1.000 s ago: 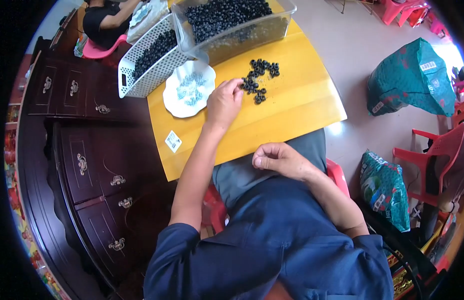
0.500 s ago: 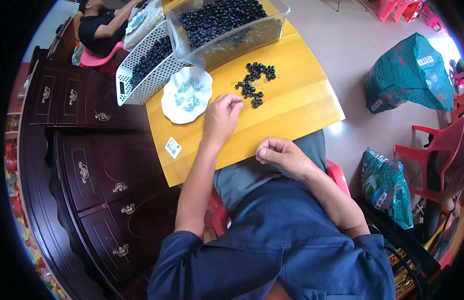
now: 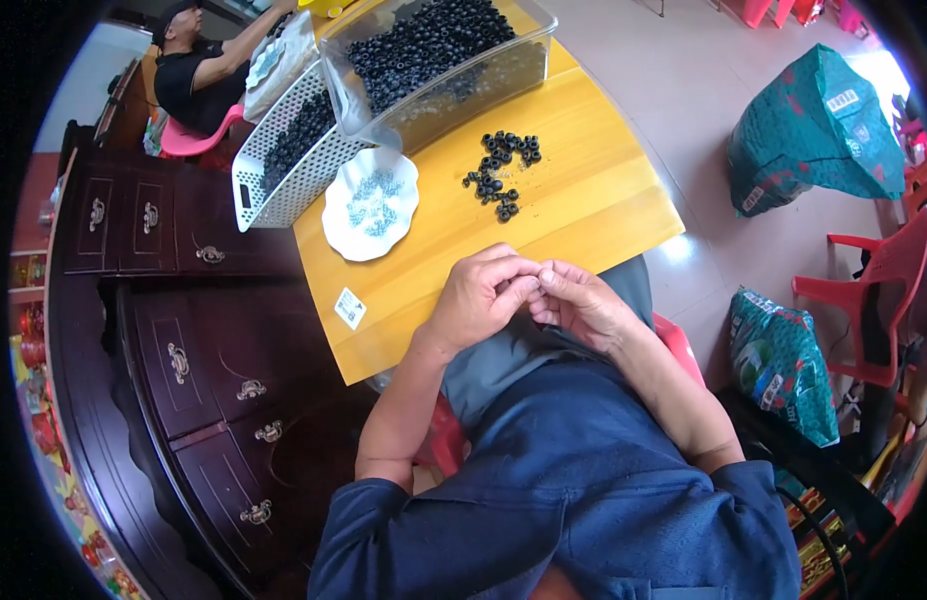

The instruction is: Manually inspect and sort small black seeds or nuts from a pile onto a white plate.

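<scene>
My left hand (image 3: 483, 297) and my right hand (image 3: 589, 308) meet over my lap at the table's near edge. Thumbs and fingertips of both are pinched together; whatever lies between them is too small or hidden to make out. Beyond them, a loose cluster of small black ring-shaped pieces (image 3: 499, 188) lies on the yellow wooden table (image 3: 583, 190). Left of the cluster stands a white scalloped dish (image 3: 399, 225) with many tiny pale-blue or clear bits (image 3: 373, 200) in it.
At the table's far side stand a clear plastic bin (image 3: 463, 100) and a white perforated basket (image 3: 301, 172), both holding black pieces. A dark wooden cabinet (image 3: 223, 330) flanks the left. A person (image 3: 198, 75) sits far left. Green bags (image 3: 808, 140) and a red chair (image 3: 873, 290) stand right.
My left hand has come back from beside the dish toward me and now meets my right hand at the fingertips. The view has shifted slightly.
</scene>
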Demonstrator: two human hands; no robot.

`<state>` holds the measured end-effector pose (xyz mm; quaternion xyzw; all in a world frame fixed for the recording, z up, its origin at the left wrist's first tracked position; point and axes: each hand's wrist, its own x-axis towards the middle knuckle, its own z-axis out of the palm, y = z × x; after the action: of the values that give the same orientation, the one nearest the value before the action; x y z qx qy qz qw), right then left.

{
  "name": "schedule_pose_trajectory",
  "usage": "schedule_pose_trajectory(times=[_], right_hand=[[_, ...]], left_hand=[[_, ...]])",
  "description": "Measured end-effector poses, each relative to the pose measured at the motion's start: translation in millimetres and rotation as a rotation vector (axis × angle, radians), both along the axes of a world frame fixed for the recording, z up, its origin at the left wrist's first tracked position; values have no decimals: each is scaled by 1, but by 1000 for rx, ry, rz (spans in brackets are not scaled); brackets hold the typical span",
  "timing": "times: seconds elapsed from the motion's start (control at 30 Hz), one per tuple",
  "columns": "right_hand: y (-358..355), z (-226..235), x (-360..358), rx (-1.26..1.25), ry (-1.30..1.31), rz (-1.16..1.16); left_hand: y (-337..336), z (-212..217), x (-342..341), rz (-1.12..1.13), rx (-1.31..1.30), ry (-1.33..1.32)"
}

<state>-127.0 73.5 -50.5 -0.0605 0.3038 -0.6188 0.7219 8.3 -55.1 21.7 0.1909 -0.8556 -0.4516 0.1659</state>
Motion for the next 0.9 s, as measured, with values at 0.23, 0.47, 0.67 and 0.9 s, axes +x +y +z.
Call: schedule_pose_trajectory(times=[0.23, 0.47, 0.67, 0.9], right_hand=[[4, 4, -9, 1, 40, -52], [9, 0, -12, -10, 57, -63], [12, -2, -20, -90, 13, -35], [11, -1, -20, -91, 7, -36]], left_hand=[[-54, -6, -38, 203, -312, -110], [-87, -27, -67, 177, -655, -216], [-101, -31, -78, 55, -795, -311], [-103, -30, -86, -25, -894, -280]])
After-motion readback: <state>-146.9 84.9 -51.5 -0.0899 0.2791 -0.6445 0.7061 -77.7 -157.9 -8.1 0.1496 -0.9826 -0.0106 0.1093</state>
